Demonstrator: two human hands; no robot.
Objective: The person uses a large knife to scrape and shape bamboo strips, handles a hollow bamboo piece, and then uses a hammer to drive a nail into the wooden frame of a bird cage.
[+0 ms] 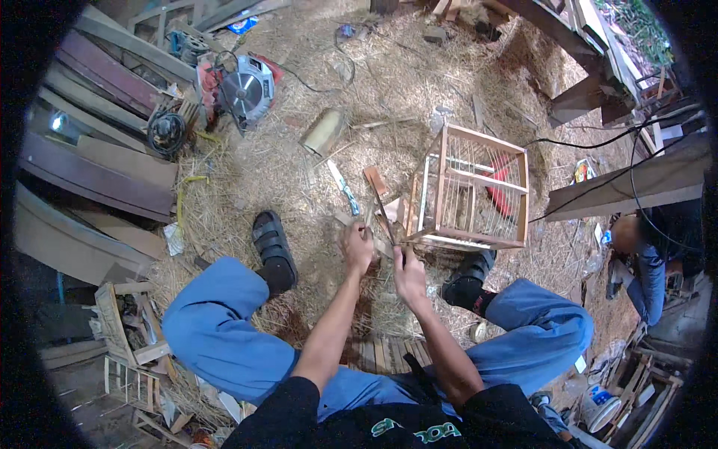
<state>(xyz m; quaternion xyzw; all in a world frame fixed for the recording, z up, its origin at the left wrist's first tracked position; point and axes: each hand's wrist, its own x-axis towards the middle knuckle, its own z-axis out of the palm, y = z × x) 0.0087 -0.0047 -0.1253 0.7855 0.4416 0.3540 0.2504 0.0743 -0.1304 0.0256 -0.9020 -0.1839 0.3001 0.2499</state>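
Note:
My left hand (357, 247) is closed on a small, thin piece of pale wood (369, 221). Just to its right, my right hand (410, 273) grips a long dark blade (387, 224), which points away from me and lies against or very near the wood. A flat pale strip (383, 248) is under my hands. Beyond them lie a white-and-blue patterned narrow tool (343, 187), its type unclear, and a short reddish-brown wood block (375, 180). A wooden cage with thin bars (470, 181) stands just right of my right hand.
My sandalled feet flank the work on straw-covered ground (314, 239). A circular saw (243, 93), cable coil (166, 133) and stacked boards (97, 179) lie left. A log piece (321, 132) lies ahead. Black cables cross a beam (621, 191) at right, where another person (647, 262) crouches.

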